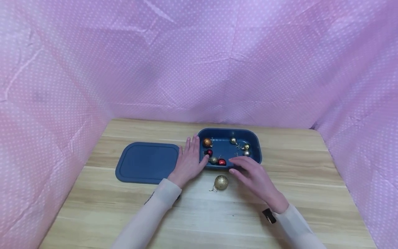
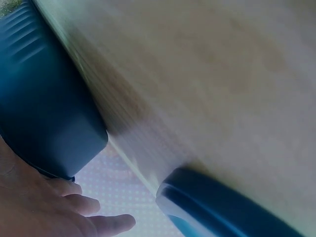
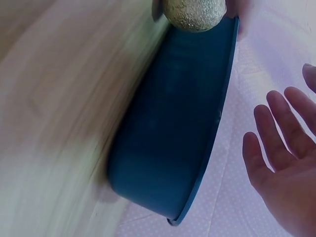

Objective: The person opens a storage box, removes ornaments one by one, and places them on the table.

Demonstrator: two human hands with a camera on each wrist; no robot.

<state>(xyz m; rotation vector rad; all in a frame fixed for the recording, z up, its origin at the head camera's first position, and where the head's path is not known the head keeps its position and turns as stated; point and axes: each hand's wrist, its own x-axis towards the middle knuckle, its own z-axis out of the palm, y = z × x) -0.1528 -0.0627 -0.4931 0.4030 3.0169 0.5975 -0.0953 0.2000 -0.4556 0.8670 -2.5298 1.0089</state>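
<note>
Glittery gold ball (round) beside smooth blue tray.

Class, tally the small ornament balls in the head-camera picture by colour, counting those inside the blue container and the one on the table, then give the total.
Orange ball: 1
Red balls: 2
Gold balls: 4
Silver ball: 1
Total: 8

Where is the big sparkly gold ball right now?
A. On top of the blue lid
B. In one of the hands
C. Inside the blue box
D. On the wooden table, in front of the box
D: the big glittery gold ball lies on the table, just outside the blue box, between the two hands.
</note>
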